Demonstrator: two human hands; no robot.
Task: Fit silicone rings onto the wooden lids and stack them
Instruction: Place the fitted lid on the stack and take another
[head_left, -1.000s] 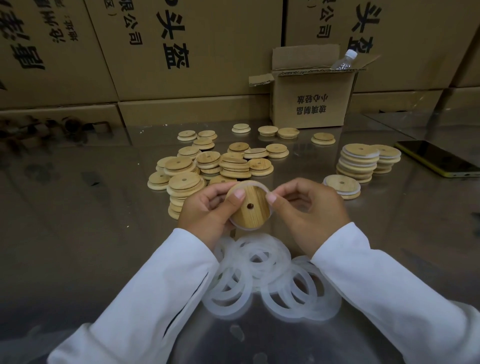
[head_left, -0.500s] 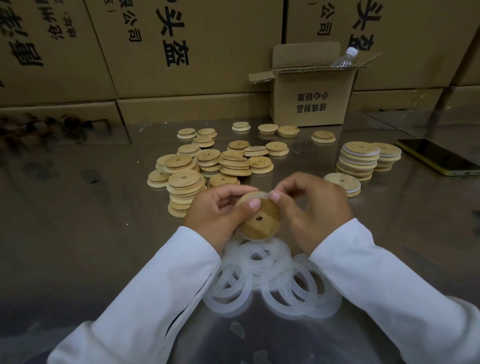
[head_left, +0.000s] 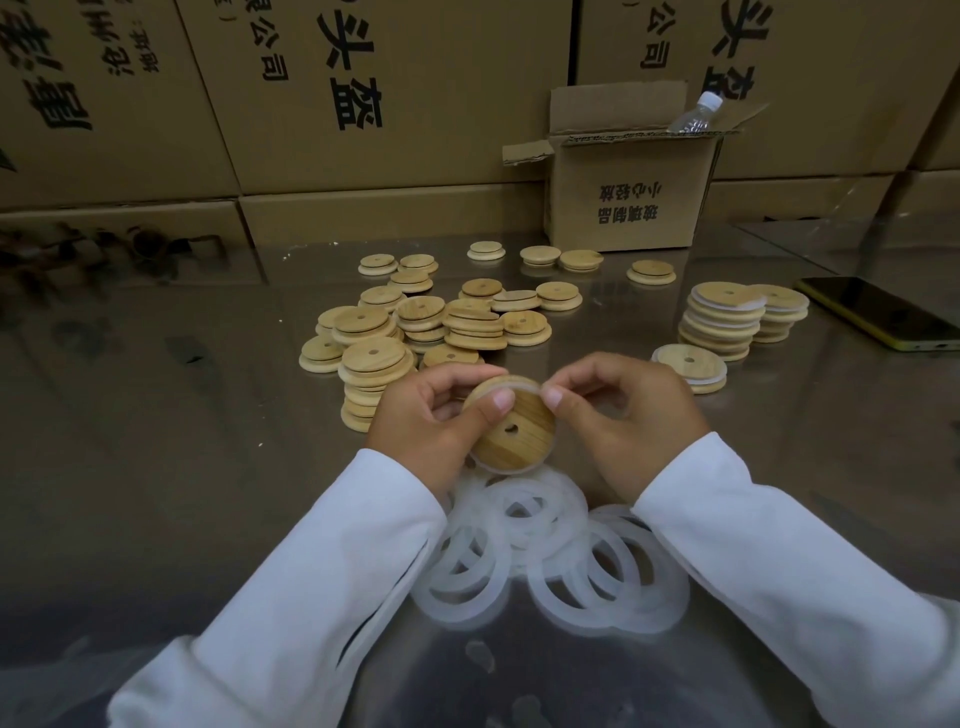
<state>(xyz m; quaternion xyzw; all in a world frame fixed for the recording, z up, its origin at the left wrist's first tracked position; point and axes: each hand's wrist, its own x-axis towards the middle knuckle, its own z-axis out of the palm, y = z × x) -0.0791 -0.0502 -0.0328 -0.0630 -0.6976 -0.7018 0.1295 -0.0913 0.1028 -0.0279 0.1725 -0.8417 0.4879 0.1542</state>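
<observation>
Wooden lid (head_left: 514, 428) between both curled hands

The middle of the shiny metal table (head_left: 156, 441) is blocked by a heap of round wooden lids (head_left: 415, 322); the right is narrowed by stacked ringed wooden lids (head_left: 722, 322) and a black yellow-edged phone (head_left: 878, 312). Bare surface is offered at the left.

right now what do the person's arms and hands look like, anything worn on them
Both arms are in long white sleeves, the left sleeve and right sleeve ending at the wrists. A dark fold line runs along the left one. The left hand and right hand are bare: no gloves, and no jewellery or watch shows.
</observation>
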